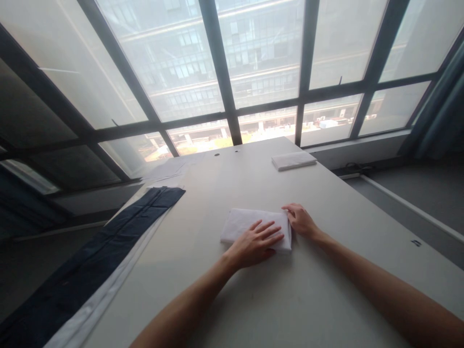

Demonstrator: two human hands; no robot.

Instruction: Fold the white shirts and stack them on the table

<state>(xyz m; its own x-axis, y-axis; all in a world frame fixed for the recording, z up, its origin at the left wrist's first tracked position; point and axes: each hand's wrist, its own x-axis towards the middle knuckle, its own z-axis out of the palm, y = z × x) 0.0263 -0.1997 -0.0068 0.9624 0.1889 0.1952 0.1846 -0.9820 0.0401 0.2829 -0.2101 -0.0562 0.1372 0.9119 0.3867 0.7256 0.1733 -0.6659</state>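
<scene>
A folded white cloth lies flat on the white table in front of me. My left hand rests palm down on its near right part, with the fingers spread. At the cloth's right edge is my right hand, its fingers bent and their tips touching the far right corner. Whether those fingertips pinch any fabric cannot be made out. Farther back on the table, near its right edge, sits a second folded white cloth.
Dark blue fabric lies lengthwise along the table's left edge, with white fabric beside it. Thin white sheets lie at the far left corner. Tall windows stand behind the table, and a blue curtain hangs at right.
</scene>
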